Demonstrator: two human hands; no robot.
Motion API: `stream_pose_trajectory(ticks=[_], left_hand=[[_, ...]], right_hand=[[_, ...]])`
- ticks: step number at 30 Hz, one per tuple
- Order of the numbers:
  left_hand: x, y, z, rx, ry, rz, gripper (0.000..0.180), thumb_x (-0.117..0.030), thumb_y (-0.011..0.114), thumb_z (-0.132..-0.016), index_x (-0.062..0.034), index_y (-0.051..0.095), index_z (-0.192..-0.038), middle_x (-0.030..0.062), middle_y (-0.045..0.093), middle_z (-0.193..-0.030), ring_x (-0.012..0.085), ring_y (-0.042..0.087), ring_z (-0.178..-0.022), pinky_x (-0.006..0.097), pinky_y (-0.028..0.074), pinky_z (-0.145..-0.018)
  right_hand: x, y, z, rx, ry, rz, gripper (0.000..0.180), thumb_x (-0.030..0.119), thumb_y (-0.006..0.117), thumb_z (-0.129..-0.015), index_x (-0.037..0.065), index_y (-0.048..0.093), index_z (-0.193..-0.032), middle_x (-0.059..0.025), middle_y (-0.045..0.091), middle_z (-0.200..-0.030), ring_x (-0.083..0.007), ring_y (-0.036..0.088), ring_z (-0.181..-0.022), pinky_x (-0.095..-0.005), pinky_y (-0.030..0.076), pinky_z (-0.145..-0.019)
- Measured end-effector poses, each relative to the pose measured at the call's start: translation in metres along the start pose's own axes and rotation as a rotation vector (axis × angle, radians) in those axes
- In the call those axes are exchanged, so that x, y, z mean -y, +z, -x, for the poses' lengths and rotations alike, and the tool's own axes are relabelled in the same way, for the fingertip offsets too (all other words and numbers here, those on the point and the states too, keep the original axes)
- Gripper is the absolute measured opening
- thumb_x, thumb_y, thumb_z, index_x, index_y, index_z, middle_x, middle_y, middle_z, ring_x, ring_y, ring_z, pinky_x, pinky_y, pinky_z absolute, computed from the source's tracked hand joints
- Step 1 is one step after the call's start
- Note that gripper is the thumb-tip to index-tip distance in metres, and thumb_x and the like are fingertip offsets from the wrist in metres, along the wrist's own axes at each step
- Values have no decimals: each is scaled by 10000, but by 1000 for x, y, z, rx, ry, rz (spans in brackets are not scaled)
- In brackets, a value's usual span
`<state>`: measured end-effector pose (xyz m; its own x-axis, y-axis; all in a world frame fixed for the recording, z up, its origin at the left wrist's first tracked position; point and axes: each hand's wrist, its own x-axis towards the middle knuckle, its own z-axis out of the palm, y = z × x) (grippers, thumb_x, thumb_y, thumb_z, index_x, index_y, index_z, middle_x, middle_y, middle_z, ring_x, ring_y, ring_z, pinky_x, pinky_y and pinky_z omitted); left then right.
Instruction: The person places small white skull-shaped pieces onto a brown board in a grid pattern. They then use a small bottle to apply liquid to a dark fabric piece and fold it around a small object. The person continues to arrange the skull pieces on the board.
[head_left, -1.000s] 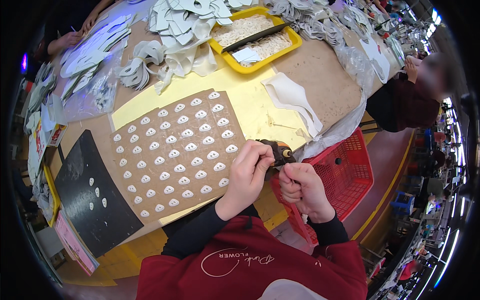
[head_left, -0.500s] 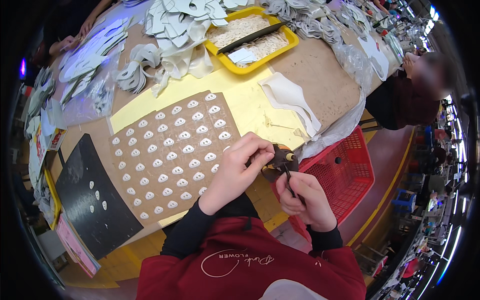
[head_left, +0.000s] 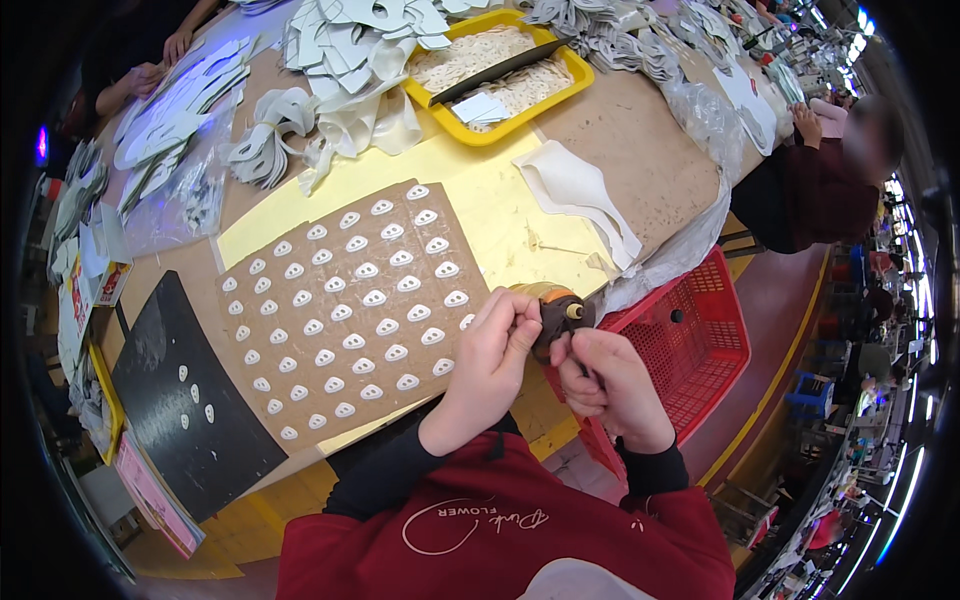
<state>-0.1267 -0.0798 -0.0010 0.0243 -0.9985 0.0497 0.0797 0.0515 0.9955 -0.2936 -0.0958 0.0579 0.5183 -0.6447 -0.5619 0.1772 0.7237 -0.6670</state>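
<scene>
Both my hands meet at the near table edge over a small dark brown round container [head_left: 556,308] with an orange rim and a yellowish nub. My left hand [head_left: 488,362] grips its left side with fingertips on top. My right hand [head_left: 606,382] is curled into a fist, its thumb and fingers pinched at the nub end. Just left of the hands lies a brown board [head_left: 300,330] covered with rows of several small white oval pieces.
A black board [head_left: 170,380] with three white ovals lies at the near left. A yellow sheet [head_left: 500,205], white cut shapes [head_left: 580,190] and a yellow tray [head_left: 575,70] lie farther back. A red basket [head_left: 700,340] stands beside the table. A seated person [head_left: 815,190] is at the right.
My hands have stayed together at the table edge. The right hand has come up from below the container to its nub end, and the left fingers have shifted on top.
</scene>
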Motion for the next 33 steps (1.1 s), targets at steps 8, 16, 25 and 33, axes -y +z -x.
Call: stream_pose_trajectory(ticks=[8,16,25,33], left_hand=[[6,18,13,15,-9,104,100,-80,475,-1008,-15,499,-936,46,486,-885,115,525,-781,247,438,-726],[9,20,13,16,-71,255,101,-101,486,-1013,-9,490,-971,40,491,-895,110,547,-790,244,452,-734],[10,18,12,62,-45,215,99,-98,477,-1017,-11,489,-972,37,469,-937,97,531,-820,235,446,-762],[12,23,10,32,-66,278,80,-76,478,-1011,-2,495,-985,45,476,-892,118,533,-794,254,459,-734]], right_hand=[[6,-5,1,-78,10,35,272,262,507,-1022,51,552,-856,87,340,-574,-9,226,-445,-201,176,-406],[4,-7,-2,-99,-49,77,280,255,550,-1000,59,558,-800,99,352,-568,2,218,-437,-199,155,-402],[8,-6,-1,-110,-30,127,306,252,550,-985,43,533,-761,81,356,-543,-11,224,-426,-206,156,-394],[0,-13,-5,-114,-107,124,274,244,559,-991,62,573,-786,113,357,-562,8,217,-437,-204,132,-410]])
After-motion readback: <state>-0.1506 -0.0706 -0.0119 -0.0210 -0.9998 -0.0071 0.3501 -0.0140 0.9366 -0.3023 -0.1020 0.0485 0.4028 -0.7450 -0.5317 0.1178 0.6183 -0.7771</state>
